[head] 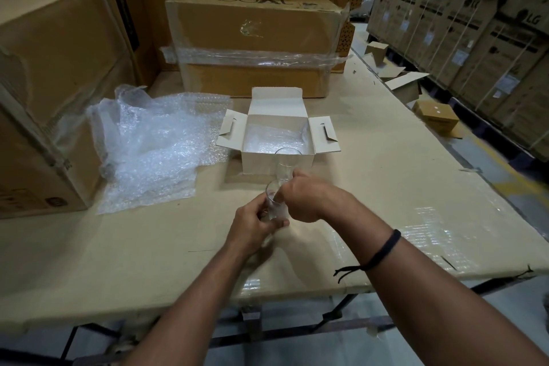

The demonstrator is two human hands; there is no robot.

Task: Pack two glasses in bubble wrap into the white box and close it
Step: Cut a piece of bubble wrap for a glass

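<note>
Before the one white box (258, 164), left hand (252, 226) fingers grip the first glass (274, 203), right hand (306, 199) fingers the second glass (284, 164) — two in all.

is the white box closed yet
No, the white box has all its flaps folded open, with bubble wrap showing inside.

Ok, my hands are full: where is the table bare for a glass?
Bare table right of the white box, out to the edge, and the near strip left of the left hand. Bubble wrap crowds the box's left side.
</note>
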